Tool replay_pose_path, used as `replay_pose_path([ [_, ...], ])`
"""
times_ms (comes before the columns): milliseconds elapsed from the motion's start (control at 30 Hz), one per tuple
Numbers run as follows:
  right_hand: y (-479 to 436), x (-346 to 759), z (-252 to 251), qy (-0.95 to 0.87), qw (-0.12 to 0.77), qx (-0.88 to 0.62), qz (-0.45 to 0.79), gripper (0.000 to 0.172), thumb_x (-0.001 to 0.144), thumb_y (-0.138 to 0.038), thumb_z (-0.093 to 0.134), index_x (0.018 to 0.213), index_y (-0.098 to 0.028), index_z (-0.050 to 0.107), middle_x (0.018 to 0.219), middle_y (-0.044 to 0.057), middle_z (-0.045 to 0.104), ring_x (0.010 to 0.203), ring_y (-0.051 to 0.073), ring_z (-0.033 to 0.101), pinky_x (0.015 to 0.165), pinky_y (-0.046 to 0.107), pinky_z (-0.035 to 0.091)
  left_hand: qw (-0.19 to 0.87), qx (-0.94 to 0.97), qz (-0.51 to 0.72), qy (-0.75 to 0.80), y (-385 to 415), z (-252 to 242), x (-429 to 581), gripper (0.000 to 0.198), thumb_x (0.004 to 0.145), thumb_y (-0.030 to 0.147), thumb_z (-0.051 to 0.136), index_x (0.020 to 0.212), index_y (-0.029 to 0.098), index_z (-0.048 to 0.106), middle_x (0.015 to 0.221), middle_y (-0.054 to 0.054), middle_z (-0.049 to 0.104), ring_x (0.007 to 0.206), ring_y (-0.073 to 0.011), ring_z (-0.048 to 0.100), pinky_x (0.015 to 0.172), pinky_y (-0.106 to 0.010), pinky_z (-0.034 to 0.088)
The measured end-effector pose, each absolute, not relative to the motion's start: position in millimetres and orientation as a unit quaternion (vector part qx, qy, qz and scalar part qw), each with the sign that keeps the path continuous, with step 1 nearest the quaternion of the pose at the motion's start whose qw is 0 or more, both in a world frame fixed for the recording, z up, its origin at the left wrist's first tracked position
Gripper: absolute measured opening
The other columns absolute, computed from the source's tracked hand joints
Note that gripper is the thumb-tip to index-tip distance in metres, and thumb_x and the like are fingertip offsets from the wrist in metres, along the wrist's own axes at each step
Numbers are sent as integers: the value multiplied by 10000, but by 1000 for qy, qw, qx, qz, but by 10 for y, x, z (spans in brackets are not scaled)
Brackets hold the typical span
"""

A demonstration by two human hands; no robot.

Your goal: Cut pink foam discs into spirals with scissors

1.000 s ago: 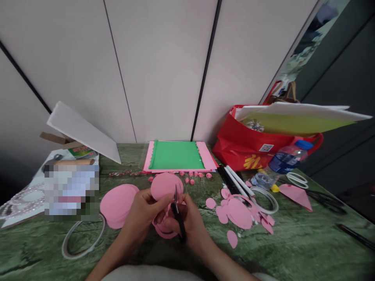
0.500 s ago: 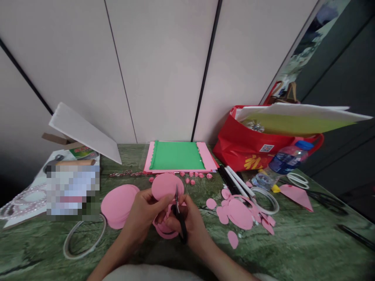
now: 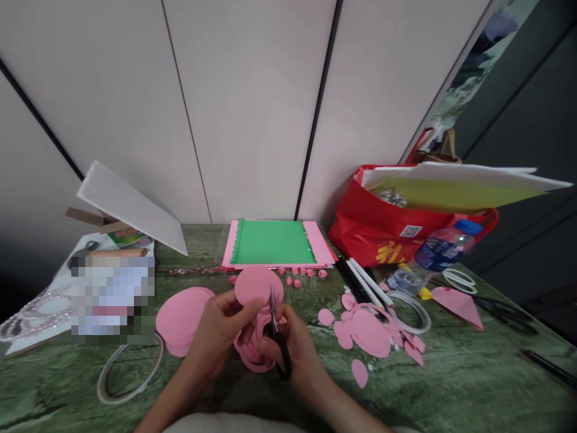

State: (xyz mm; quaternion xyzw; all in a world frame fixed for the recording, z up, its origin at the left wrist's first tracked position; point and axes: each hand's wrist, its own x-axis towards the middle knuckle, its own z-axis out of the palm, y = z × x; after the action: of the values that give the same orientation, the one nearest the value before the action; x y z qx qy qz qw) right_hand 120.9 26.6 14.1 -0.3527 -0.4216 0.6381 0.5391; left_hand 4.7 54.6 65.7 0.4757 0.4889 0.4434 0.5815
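Between the thumb and fingers of my left hand (image 3: 225, 325) is a round pink paper disc (image 3: 255, 285), held up over the table. My right hand (image 3: 297, 349) is closed on black-handled scissors (image 3: 280, 349), whose blades point up and lie against the disc's right side. A cut strip of pink paper (image 3: 252, 359) curls below my hands. To the left rests a stack of pink discs (image 3: 183, 319). Pink scraps (image 3: 372, 331) lie to the right, and small rolled pink pieces (image 3: 295, 282) sit behind the hands.
Green card on pink sheets (image 3: 273, 242) lies at the back. Right: a red bag (image 3: 356, 222), a plastic bottle (image 3: 444, 249), white and black rods (image 3: 367, 279), a tape roll (image 3: 421, 313). Left: another tape roll (image 3: 106, 376), a white board (image 3: 128, 201) and beads (image 3: 45, 304).
The scissors and my right hand have shifted very slightly down, and the handles have turned a little. My left hand keeps its hold on the disc. The whole view has moved slightly.
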Motion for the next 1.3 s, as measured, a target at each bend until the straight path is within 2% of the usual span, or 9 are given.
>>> replay_pose_path([
  [167, 267, 1183, 133, -425, 541, -334, 644, 532, 552, -430, 765, 722, -253, 292, 531, -86, 541, 400, 85, 417, 411, 195, 296, 592, 473, 443, 479, 546, 674, 58, 298, 626, 381, 691, 523, 151, 531, 357, 56, 479, 288, -55, 380, 310, -170, 274],
  [300, 280, 1190, 186, -412, 551, -333, 645, 534, 538, -382, 787, 735, -252, 307, 554, -79, 544, 446, 103, 460, 439, 206, 313, 594, 478, 429, 484, 543, 647, 45, 258, 605, 327, 710, 532, 143, 544, 356, 58, 485, 284, -57, 396, 305, -164, 282],
  [433, 300, 1226, 196, -400, 553, -346, 644, 539, 506, -332, 815, 720, -237, 329, 556, -93, 519, 453, 78, 427, 450, 188, 300, 594, 486, 418, 486, 538, 630, 41, 242, 612, 287, 702, 516, 143, 533, 368, 54, 498, 284, -61, 413, 303, -164, 286],
  [800, 313, 1223, 109, -425, 552, -353, 625, 492, 582, -343, 778, 741, -242, 324, 530, -89, 558, 439, 107, 500, 466, 208, 352, 594, 486, 423, 482, 543, 676, 39, 222, 593, 284, 712, 534, 142, 552, 350, 59, 489, 285, -61, 408, 314, -164, 299],
  [1033, 297, 1267, 135, -431, 539, -368, 623, 507, 560, -367, 785, 745, -233, 332, 493, -97, 546, 421, 80, 455, 436, 179, 332, 590, 488, 432, 476, 549, 716, 31, 233, 585, 272, 716, 506, 139, 542, 358, 66, 469, 291, -51, 389, 314, -161, 296],
  [1300, 293, 1251, 109, -443, 536, -370, 616, 487, 593, -454, 742, 747, -234, 336, 481, -98, 521, 368, 71, 424, 393, 181, 341, 595, 482, 441, 468, 563, 669, 20, 207, 627, 270, 693, 559, 141, 546, 403, 62, 498, 302, -56, 413, 319, -163, 316],
])
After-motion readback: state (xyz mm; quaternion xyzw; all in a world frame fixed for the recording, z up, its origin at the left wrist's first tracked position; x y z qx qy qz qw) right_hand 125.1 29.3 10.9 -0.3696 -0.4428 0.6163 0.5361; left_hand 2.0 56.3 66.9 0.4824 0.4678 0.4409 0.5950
